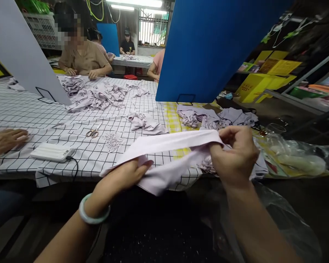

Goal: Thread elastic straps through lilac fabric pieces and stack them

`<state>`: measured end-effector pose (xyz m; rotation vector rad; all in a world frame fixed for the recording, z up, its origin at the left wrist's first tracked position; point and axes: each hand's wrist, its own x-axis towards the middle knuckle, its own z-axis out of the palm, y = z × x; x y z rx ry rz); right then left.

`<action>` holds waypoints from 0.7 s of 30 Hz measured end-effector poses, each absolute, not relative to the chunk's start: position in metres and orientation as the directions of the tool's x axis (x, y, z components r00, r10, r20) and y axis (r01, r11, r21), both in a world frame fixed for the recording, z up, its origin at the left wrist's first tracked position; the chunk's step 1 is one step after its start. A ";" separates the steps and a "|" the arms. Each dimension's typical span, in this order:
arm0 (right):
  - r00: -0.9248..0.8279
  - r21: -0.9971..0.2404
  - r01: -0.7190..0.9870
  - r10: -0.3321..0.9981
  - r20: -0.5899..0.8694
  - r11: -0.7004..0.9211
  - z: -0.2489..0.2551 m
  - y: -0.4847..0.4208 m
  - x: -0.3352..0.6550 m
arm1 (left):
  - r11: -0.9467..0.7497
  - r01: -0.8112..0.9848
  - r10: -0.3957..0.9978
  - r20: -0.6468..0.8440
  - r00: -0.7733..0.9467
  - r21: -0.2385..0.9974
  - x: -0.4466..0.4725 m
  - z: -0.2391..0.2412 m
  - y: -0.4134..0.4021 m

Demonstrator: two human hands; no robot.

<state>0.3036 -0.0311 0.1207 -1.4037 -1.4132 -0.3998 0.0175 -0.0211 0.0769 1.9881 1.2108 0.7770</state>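
A pale lilac fabric piece (164, 146) is stretched between my two hands above the table's front edge. My left hand (128, 171), with a pale green bangle (94, 221) on its wrist, grips the fabric's left end, fingers partly hidden by a fold. At the other end, my right hand (234, 153) pinches the cloth near its edge, fingers curled in. Just beyond the fabric lies a crumpled bunch of similar pieces (145, 122). More stacked pieces (224, 117) lie past my right hand. Small scissors (92, 132) rest beside a heap of tiny clippings (112, 140).
A white power bank (52, 152) with a black cable lies left. Another person's hand (9, 140) rests on the checked tablecloth (79, 124). Blue (205, 47) and white (30, 47) boards stand on the table. Co-workers sit opposite behind a large cloth pile (101, 95). Clear plastic bags (298, 157) lie right.
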 end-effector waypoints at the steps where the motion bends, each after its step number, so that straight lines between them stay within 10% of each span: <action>1: 0.243 -0.399 0.892 0.520 0.819 0.212 0.120 -0.022 0.308 | -0.311 0.553 0.929 0.125 0.348 0.773 0.024 0.069 -0.013; 6: 0.147 -0.337 0.930 0.693 0.706 0.146 0.061 0.031 0.303 | -0.102 0.702 0.983 -0.037 0.180 0.705 0.063 0.032 0.018; 12: 0.090 -0.360 0.931 0.911 0.402 0.066 -0.008 0.043 0.293 | -0.233 0.667 0.922 -0.058 0.383 0.708 0.050 0.027 -0.019; 17: 0.137 -0.459 0.882 0.874 0.467 0.107 0.002 0.048 0.285 | -0.329 0.867 0.935 0.259 0.243 0.374 0.056 0.021 -0.012; 21: 0.122 -0.483 0.852 0.821 0.558 0.202 0.027 0.061 0.270 | -0.443 0.858 0.891 0.231 0.390 0.262 0.077 0.016 0.025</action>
